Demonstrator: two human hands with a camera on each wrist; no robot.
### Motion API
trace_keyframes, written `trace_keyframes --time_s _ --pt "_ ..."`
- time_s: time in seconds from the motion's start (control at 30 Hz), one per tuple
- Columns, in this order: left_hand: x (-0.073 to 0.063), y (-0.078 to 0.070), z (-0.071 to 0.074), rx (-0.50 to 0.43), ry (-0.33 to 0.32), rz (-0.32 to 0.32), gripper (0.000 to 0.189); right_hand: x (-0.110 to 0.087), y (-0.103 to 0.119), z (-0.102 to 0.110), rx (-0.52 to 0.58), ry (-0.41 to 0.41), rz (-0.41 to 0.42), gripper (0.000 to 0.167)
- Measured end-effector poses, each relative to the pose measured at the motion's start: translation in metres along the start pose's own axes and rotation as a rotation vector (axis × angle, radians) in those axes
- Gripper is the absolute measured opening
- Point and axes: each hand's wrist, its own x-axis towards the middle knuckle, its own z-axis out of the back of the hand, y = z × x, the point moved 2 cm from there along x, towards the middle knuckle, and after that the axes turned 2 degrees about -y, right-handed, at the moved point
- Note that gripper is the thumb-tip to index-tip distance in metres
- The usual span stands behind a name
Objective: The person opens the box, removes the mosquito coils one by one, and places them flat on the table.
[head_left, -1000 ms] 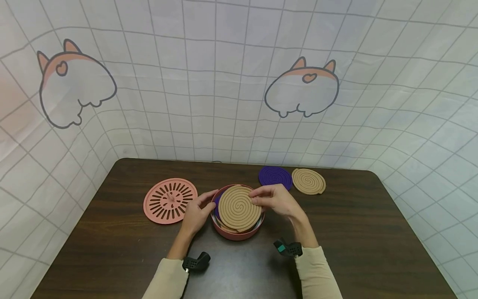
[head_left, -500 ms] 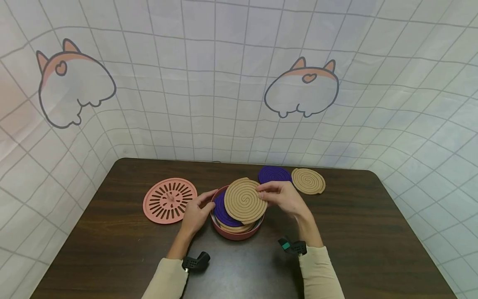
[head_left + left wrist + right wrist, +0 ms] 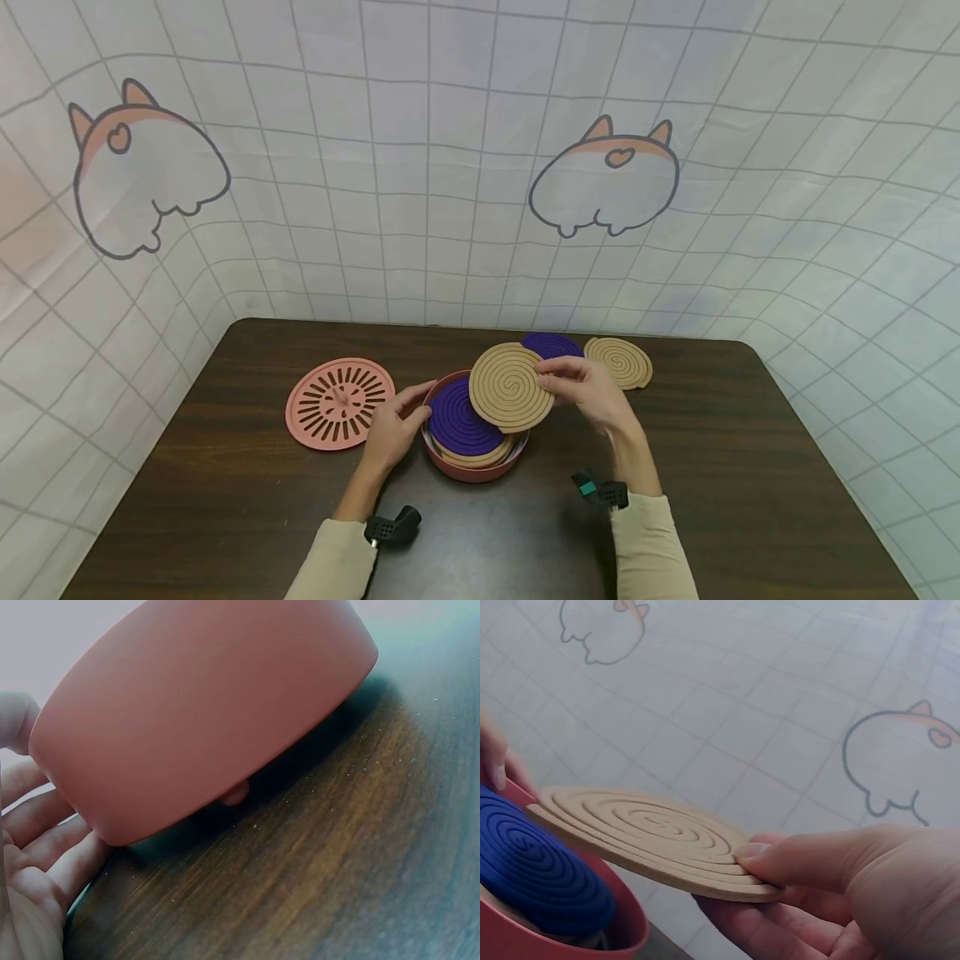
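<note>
A tan mosquito coil point(image 3: 512, 387) is pinched at its right edge by my right hand point(image 3: 596, 396), thumb on top and fingers beneath. It hangs tilted above the right part of a round pink tin point(image 3: 471, 476). Inside the tin a purple mosquito coil point(image 3: 457, 421) lies on top, with tan coil edges point(image 3: 476, 461) showing below it. My left hand point(image 3: 390, 433) holds the tin's left side, the thumb at the rim and the fingers against the outer wall point(image 3: 195, 720). How many coils lie beneath is hidden.
A pink slotted lid point(image 3: 341, 395) lies left of the tin, partly behind my left hand. At the back right lie another purple coil point(image 3: 553, 343), partly covered by the held coil and right hand, and another tan coil point(image 3: 621, 363). A patterned curtain point(image 3: 465, 208) stands behind the table.
My right hand has lifted the tan coil up and to the right, off the purple one, which now shows much more. My left hand stays on the tin.
</note>
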Motion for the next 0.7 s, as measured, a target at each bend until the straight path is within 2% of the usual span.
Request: trace_keyframes --time_s 0.57,0.7 --pt "0.0 0.001 0.0 0.005 0.01 -0.006 0.039 -0.004 -0.006 0.024 0.062 -0.149 -0.052 0.039" --pt "0.0 0.001 0.0 0.005 0.008 -0.007 0.039 -0.005 -0.008 0.031 0.048 -0.198 -0.057 0.038"
